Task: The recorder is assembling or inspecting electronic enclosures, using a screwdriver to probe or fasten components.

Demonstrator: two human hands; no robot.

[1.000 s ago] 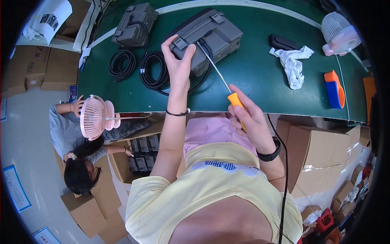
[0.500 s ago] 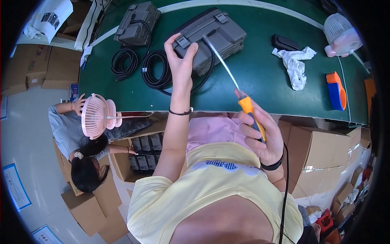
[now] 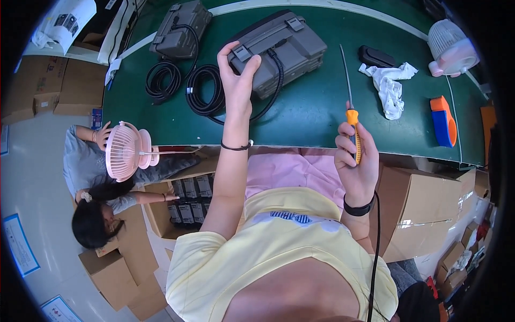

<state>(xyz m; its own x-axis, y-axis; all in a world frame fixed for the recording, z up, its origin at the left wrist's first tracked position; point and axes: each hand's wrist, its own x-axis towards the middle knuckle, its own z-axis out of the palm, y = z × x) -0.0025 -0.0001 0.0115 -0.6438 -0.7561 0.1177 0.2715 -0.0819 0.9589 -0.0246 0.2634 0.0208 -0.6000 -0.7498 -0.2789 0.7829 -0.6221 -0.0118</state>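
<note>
A gray hard case (image 3: 300, 49) with two latches, a black corrugated cable (image 3: 279, 71) joined between them, sits at 12 o'clock. Toward its 4 o'clock, apart, a yellow-and-black-handled screwdriver (image 3: 352, 116) points its slim metal shaft toward 12.

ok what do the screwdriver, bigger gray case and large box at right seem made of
Screwdriver: metallic gray shaft, likely steel; bright yellow handle, probably plastic. Bigger gray case: matte, molded edges, likely hard plastic. Large box: matte brown, folded, taped, apparently cardboard.
</note>
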